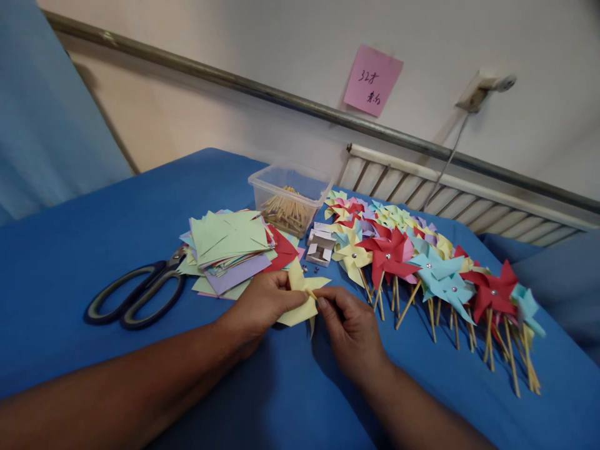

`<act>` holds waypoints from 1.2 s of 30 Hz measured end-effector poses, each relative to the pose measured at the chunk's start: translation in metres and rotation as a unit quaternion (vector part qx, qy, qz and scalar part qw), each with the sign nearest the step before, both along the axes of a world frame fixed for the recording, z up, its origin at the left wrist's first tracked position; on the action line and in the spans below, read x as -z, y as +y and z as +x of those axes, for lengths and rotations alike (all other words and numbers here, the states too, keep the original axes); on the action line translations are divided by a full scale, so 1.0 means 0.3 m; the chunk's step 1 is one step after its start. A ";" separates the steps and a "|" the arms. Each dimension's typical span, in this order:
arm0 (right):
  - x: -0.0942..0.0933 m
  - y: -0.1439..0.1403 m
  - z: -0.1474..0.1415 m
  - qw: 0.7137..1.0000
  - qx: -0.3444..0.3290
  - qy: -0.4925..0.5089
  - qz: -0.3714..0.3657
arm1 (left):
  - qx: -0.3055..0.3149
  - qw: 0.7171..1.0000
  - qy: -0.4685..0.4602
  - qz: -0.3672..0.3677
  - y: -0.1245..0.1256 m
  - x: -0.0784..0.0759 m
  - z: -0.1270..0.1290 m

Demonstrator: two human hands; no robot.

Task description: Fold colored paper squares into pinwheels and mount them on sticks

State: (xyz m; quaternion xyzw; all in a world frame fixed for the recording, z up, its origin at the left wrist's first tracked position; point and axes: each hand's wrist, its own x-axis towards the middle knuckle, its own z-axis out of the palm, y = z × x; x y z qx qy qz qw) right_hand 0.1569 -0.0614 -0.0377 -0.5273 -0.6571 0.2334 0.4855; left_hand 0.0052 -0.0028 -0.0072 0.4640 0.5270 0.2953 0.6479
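My left hand [267, 303] is closed on a pale yellow paper pinwheel [298, 315], thumb on top and fingers beneath. At the pinwheel's centre lies the tip of a thin wooden stick [310, 293]. The fingertips of my right hand [349, 325] pinch this stick; most of it is hidden by the hand. Just beyond the pinwheel, a few small metal fasteners [316, 270] lie on the blue cloth, beside a small open white box [320, 245].
Left of my hands is a stack of cut coloured paper [229, 240], with large dark-handled scissors [140, 290] beside it. Behind stands a clear plastic tub [290, 200] of wooden sticks. Rows of finished pinwheels [388, 256] lie to the right. A radiator [403, 181] lines the wall.
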 end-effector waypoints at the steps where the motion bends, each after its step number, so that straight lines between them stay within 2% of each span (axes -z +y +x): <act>1: -0.001 -0.001 0.000 1.000 -0.001 0.000 0.003 | 0.002 1.000 0.001 0.000 -0.001 0.001 0.000; 16: -0.003 -0.004 0.001 0.999 -0.003 -0.014 0.030 | 0.014 1.000 -0.001 0.010 -0.004 0.000 -0.001; 36: -0.009 -0.013 0.001 0.999 0.010 -0.028 0.025 | 0.006 1.000 -0.008 -0.009 -0.003 -0.003 -0.001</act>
